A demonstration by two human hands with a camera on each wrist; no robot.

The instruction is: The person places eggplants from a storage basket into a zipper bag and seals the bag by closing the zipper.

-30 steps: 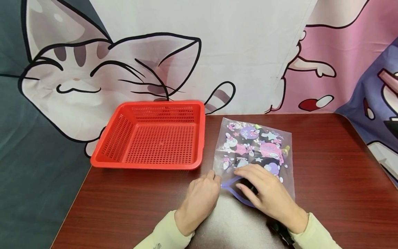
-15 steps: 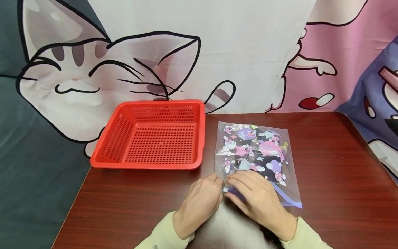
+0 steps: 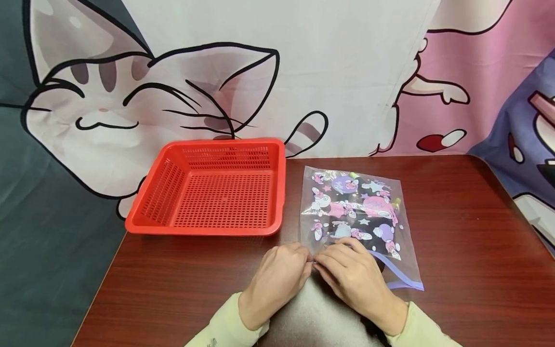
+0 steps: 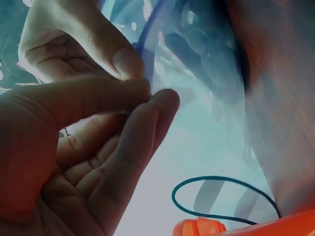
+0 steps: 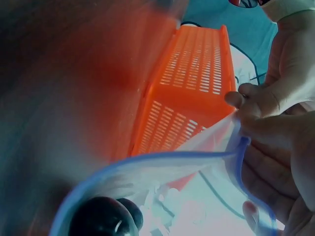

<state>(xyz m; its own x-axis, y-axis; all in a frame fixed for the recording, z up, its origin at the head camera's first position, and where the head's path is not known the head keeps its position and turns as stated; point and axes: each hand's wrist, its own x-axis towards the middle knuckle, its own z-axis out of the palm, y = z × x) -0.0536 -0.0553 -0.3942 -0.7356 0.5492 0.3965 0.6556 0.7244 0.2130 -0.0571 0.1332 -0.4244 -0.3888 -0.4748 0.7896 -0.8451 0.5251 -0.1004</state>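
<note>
A clear zip bag [image 3: 358, 207] with a cartoon print lies flat on the table, its purple zip strip [image 3: 399, 271] toward the person. My left hand [image 3: 277, 275] pinches the bag's left corner at the end of the zip. Right beside it, my right hand [image 3: 357, 279] pinches the zip edge between thumb and fingers. The fingertips of both hands meet in the left wrist view. To the right of the hands the zip gapes. Dark, glossy round things [image 5: 103, 219] show inside the bag in the right wrist view; their kind is unclear.
A red perforated plastic basket [image 3: 223, 200] stands at the back left of the brown table [image 3: 468, 231]. Behind the table hangs a cartoon cloth [image 3: 355, 72]. A pale glare patch lies on the table between the forearms.
My right hand has moved left along the zip, up to my left hand, and now pinches the edge there. The bag has turned slightly, baring the zip's right end. My left hand stays at the corner.
</note>
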